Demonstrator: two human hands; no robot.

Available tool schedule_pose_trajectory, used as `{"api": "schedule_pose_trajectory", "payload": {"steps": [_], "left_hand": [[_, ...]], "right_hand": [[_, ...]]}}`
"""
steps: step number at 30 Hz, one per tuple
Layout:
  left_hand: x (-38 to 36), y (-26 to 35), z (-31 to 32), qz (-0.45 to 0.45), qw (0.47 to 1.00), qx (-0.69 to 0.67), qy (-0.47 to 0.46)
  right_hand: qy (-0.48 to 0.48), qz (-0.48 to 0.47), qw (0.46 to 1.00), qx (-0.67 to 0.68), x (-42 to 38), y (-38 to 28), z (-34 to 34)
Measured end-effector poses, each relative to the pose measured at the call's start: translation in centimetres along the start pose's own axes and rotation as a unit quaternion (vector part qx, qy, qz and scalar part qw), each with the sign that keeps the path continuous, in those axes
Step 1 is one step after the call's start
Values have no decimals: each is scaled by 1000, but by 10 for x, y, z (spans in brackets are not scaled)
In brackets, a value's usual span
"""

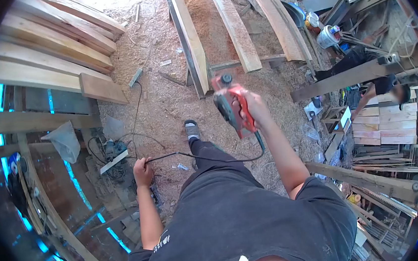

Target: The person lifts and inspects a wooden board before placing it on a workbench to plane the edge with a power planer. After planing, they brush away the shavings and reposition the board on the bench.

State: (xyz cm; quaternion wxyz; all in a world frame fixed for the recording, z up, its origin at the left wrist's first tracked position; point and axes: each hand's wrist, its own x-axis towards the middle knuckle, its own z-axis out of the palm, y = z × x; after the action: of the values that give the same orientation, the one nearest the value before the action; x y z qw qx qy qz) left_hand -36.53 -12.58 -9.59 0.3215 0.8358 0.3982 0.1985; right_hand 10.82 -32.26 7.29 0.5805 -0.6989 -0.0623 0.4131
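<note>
A red electric hand planer [240, 120] hangs in the air in front of me, near the ends of the long boards. My right hand [256, 107] is wrapped round its handle. From the planer's rear a black power cord [211, 158] loops across my legs to the left. My left hand [143, 173] is closed on that cord, low on the left side. Just beyond the planer lies a long thick board [188, 38], apart from the tool. Two curved boards [233, 26] [279, 20] lie to its right.
Stacked timber [57, 44] fills the upper left. Sawdust covers the floor [162, 105], where a cord runs to a small socket strip [135, 77]. A white bucket [328, 36] and scrap wood stand at right. Another person [389, 87] is at the right edge.
</note>
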Motion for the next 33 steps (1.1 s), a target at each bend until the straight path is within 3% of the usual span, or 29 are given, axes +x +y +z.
{"api": "schedule_pose_trajectory", "payload": {"steps": [9,14,25,33], "left_hand": [[95,26,-48,-40,996,36,-65],[138,46,-48,-42,994,42,-93],[199,42,-42,2,991,33,-126],[213,30,-36,8,988,30,-150]], "right_hand": [[-8,170,985,-26,96,83,5],[-18,147,989,-23,114,119,-1],[37,131,987,-79,104,105,27],[112,133,984,-39,111,116,42]]}}
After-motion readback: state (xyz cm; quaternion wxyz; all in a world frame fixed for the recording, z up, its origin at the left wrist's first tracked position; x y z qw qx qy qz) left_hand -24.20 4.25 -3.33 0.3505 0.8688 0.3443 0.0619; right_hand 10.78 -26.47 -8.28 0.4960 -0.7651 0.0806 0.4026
